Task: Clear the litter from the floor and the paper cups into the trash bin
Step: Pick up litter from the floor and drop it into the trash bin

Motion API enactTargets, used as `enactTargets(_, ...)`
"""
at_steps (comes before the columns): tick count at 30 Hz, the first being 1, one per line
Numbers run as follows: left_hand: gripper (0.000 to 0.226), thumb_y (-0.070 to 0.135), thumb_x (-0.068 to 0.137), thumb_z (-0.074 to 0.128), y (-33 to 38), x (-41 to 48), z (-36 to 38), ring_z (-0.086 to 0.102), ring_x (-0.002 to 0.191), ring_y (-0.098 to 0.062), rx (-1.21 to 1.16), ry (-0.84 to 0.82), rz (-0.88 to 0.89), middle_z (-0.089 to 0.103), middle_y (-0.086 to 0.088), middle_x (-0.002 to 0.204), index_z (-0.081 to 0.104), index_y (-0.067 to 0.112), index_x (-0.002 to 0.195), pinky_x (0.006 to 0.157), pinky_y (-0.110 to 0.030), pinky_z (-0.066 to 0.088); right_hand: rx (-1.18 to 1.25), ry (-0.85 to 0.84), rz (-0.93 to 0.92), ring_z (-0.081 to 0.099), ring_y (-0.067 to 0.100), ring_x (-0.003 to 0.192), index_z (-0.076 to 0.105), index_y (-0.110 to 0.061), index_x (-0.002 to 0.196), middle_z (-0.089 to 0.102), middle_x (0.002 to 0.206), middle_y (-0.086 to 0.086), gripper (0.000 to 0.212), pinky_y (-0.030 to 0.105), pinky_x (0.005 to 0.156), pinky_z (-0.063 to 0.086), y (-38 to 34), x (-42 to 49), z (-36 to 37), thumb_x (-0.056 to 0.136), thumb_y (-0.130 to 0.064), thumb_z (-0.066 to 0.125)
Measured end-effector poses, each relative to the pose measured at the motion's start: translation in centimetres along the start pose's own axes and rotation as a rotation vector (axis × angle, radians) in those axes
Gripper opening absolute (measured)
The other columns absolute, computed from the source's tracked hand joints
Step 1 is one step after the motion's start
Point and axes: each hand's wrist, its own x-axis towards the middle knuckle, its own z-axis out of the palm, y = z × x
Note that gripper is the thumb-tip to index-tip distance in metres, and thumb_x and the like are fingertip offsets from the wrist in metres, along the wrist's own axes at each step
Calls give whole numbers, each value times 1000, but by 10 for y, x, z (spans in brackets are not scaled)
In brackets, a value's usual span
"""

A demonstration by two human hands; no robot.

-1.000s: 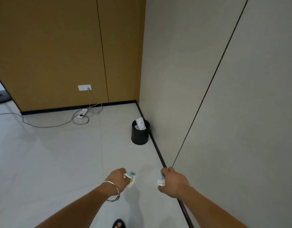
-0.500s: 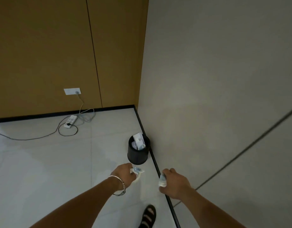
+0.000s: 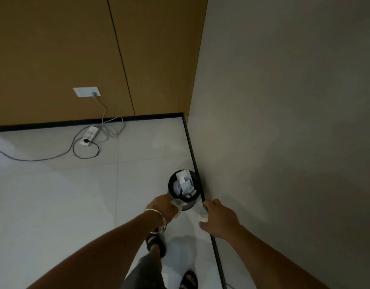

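Note:
A black round trash bin [image 3: 194, 202] stands on the floor against the grey wall, with white papers and cups inside it. My left hand [image 3: 162, 207] grips a crumpled white paper cup [image 3: 178, 205] at the bin's near rim. Just right of the bin, my right hand [image 3: 218, 216] grips another small white piece of litter [image 3: 203, 215]. Both hands are curled round what they hold, so most of each piece is hidden.
A white power strip [image 3: 88, 136] with looping cables lies on the floor near the brown wall, under a wall socket [image 3: 87, 92]. A black skirting strip [image 3: 200, 184] runs along the grey wall. My sandalled feet [image 3: 157, 245] are below my hands.
I have walked up to the bin; it now sits right at my hands. Both hands still hold their litter, and the left one has reached the bin's rim.

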Motion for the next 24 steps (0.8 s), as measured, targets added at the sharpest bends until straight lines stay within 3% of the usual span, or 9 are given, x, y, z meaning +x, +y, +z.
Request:
enactTargets(7, 34, 34, 91, 48, -13, 164, -15, 58, 109, -23, 32, -158, -96, 60, -4, 119, 52, 18, 122, 86, -30, 45, 57, -74, 103, 57, 21, 108, 36, -25, 137, 44, 129, 1, 66, 30, 85, 48, 5, 143, -10, 84, -53, 61)
enactTargets(14, 33, 33, 92, 45, -48, 318, 43, 58, 110, -25, 100, -302, -165, 61, -3, 120, 52, 21, 122, 94, -38, 46, 90, -100, 142, 58, 15, 102, 34, -25, 139, 47, 127, 0, 68, 26, 82, 50, 42, 304, 41, 84, -54, 63)
enactTargets(17, 27, 30, 94, 44, -64, 375, 85, 59, 105, -22, 9, -341, -171, 63, -6, 115, 53, 18, 117, 82, -27, 43, 59, -133, 161, 59, 16, 101, 35, -24, 138, 49, 126, 1, 68, 25, 80, 50, 62, 360, 89, 83, -54, 64)
enactTargets(20, 25, 27, 95, 44, -77, 425, 123, 60, 102, -22, -2, -361, -194, 62, -7, 113, 53, 16, 116, 80, -28, 42, 58, -159, 177, 59, 19, 106, 29, -23, 142, 46, 132, 4, 72, 25, 78, 47, 79, 406, 142, 85, -51, 63)
enactTargets(24, 28, 29, 89, 53, -95, 453, 158, 58, 88, -18, 0, -429, -188, 64, -7, 108, 53, 17, 115, 75, -28, 46, 122, -256, 225, 49, 28, 125, 9, -23, 151, 30, 149, 9, 93, 36, 91, 49, 85, 432, 196, 83, -52, 65)
